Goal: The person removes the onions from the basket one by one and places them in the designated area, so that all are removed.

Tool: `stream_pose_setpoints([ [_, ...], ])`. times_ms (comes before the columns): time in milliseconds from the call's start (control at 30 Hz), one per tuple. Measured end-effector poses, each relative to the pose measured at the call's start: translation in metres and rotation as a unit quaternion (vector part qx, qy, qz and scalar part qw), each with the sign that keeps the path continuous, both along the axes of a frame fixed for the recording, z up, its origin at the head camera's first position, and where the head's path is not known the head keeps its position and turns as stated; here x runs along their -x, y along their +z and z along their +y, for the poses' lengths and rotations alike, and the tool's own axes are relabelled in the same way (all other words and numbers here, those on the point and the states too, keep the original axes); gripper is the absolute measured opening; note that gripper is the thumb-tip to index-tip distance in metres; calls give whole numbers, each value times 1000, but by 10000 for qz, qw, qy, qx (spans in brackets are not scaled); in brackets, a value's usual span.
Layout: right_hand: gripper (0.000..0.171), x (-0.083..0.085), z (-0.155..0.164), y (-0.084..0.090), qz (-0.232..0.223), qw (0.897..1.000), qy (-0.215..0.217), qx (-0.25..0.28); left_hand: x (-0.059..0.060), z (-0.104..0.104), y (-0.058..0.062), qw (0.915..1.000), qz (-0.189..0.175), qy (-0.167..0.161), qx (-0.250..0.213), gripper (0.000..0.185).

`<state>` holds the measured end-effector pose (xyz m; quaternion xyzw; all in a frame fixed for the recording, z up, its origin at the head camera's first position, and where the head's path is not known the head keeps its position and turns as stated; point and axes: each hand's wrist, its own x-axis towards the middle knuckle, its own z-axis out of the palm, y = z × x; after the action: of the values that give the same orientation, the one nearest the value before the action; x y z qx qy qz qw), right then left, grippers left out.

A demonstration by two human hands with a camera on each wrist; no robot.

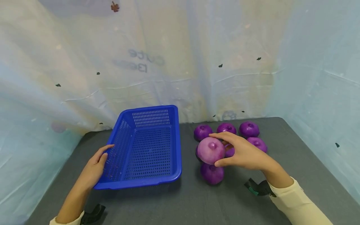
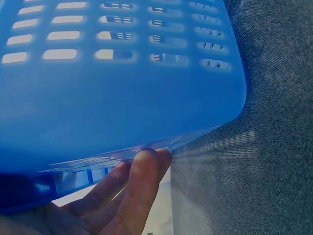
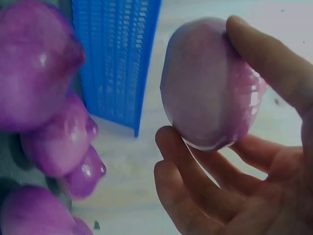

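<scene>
My right hand grips a purple onion, lifted just above the pile on the table — fingers curled round it. Left hand, fingers straight, rests vs. the blue basket wall, prob. steadying it.

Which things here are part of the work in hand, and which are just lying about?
In hand:
- lifted purple onion, gripped by the right hand
- blue basket, its side touched by the left hand
- other purple onions on the table

Lying about:
- draped backdrop sheet
</scene>
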<state>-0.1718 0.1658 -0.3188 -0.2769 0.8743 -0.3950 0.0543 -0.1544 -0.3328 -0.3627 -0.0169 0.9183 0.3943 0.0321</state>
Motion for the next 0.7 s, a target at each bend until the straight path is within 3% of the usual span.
stream_pose_setpoints([
  [433,80,-2,29,-3,393,9955,-463,-729,1,5,-2,9998,137,3,-121,51],
  [700,77,-5,59,-19,726,9930,-187,-909,1,-1,-5,9996,275,14,-73,50],
])
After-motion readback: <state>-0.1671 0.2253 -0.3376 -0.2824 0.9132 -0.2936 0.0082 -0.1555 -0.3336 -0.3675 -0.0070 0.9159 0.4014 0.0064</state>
